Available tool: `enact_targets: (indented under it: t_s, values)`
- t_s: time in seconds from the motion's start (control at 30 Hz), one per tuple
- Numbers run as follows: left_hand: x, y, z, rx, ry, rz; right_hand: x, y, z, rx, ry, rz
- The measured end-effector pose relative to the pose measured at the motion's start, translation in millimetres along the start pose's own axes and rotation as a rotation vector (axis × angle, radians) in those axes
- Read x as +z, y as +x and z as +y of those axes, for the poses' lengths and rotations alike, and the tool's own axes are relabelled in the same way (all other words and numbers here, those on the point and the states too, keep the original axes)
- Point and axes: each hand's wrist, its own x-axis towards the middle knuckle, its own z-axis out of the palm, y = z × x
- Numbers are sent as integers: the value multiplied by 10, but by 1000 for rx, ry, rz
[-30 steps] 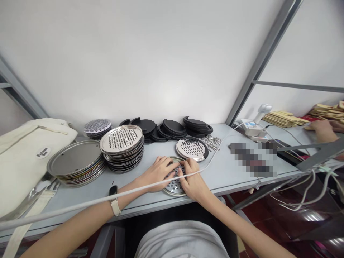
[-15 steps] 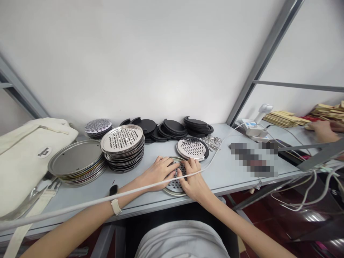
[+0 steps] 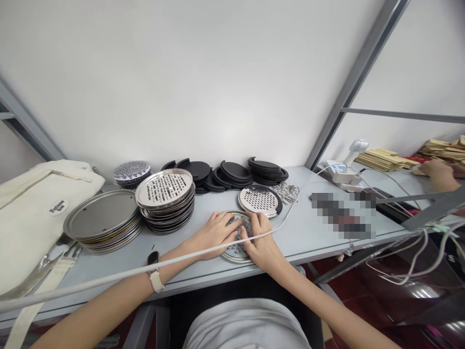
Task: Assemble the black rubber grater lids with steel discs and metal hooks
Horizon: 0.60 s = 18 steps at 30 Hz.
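Observation:
A round metal grater plate (image 3: 237, 251) lies at the table's front edge between my hands. My left hand (image 3: 217, 232) holds its left side, fingers reaching over the perforated face. On the right, my right hand (image 3: 263, 243) grips the rim with thumb and fingers on top. Their fingertips nearly meet over the holes and hide part of the plate. Just behind it rests another round grater (image 3: 258, 201) with a black edge piece along its right side. Left of my hands stands a stack of grater plates (image 3: 165, 189).
Black round holders (image 3: 235, 170) lie along the wall, with small metal hooks (image 3: 289, 193) beside them. Round metal plates (image 3: 101, 213) and a cream bag (image 3: 39, 208) are left. A white cable (image 3: 181, 257) crosses before my hands. Another person's hand (image 3: 439, 173) is far right.
My fingers have shifted slightly on the grater plate, and its face catches the light differently. The other person's hand at far right has moved a little.

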Motion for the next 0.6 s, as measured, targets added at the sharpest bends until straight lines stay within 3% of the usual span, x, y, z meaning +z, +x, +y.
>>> enact_targets:
  t_s: [0.2,0.37,0.5,0.6]
  values:
    - [2,-7,-11,-12,-11,7,-54,6,-8,80,201,37]
    - [-33,-18,-4,-14,26,2,-168,48,125,178,317,102]
    - [-51,-27,-2,-14,9,-5,-297,30,232,105,277,52]
    - [-70,-27,-7,-36,-32,14,-362,-12,246,-1,257,-55]
